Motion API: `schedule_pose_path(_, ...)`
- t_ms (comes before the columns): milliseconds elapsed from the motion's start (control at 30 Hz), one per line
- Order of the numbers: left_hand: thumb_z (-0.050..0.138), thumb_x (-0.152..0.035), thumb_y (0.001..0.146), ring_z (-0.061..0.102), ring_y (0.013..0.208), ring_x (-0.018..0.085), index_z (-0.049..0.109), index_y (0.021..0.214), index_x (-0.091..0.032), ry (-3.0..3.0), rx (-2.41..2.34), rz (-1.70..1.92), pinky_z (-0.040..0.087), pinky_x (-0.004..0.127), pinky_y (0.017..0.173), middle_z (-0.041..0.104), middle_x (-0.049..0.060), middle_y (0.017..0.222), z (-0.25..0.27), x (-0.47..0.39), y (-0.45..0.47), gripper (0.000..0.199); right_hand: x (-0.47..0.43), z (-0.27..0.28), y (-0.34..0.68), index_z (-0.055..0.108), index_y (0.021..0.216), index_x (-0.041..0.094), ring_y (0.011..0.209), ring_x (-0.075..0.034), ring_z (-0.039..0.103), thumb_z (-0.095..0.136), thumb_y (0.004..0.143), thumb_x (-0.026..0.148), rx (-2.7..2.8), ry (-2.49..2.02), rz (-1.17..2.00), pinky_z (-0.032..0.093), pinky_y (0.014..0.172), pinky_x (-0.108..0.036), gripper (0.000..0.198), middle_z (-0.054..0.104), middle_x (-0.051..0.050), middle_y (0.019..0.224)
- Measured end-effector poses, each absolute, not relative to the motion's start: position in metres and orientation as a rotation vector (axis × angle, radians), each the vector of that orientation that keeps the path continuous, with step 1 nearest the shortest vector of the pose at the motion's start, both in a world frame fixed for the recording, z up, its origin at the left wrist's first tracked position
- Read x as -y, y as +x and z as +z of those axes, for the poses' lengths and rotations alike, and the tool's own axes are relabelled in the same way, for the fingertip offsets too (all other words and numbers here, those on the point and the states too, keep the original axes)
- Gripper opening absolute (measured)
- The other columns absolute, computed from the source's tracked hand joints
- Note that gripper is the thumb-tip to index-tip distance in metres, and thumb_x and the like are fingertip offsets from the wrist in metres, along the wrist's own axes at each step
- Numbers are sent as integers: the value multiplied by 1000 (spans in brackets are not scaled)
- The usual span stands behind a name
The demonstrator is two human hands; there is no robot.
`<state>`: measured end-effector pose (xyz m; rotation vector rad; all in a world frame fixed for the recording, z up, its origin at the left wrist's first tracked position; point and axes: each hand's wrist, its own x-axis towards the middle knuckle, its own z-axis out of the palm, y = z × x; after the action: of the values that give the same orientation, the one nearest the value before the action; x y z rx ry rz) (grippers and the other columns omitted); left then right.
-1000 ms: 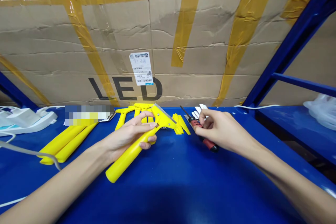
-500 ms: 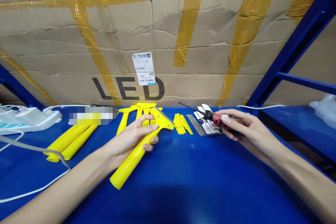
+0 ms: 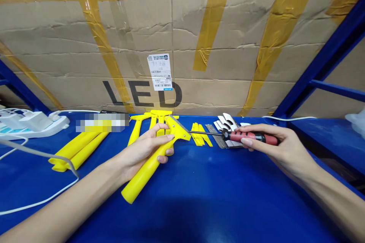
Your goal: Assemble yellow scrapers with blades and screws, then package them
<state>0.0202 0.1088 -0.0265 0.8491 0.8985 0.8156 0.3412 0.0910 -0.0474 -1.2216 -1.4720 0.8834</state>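
A yellow scraper with a thin metal blade along its head is gripped in my left hand, its handle slanting down to the left. My right hand is closed around a red-and-black screwdriver. The shaft points left and its tip meets the right end of the scraper's head, near a screw; I cannot tell whether it is seated. Behind the tools lie several yellow strips, grey metal blades and white curved pieces. More yellow scrapers lie behind my left hand.
Yellow tubular handles lie at the left beside a black box. A white power strip and loose cables occupy the left side. A large taped carton stands at the back of the blue surface, between blue posts.
My right hand has swung the screwdriver level, bringing its tip down and left to the scraper's head. The scraper stays in my left hand, and the view has shifted slightly.
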Motion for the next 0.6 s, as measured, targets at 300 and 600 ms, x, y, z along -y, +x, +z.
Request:
schedule_pose_path(300,69,-12,86,55,58,8,43,106,-26,815,-867,844,33,13,41,51,-1,84,-24,-109,19,35,-88,-47,336,79,97,24,91,-26,75,85,73,40,1543,-1231,799,62,75,-31,30,78,-8,100)
schedule_pose_path(600,70,-12,85,54,56,8,46,110,-24,818,-855,843,31,12,40,51,-1,82,-25,-110,20,37,-86,-47,334,79,97,24,94,-31,75,87,70,42,1508,-1233,812,64,81,-38,33,78,-9,101)
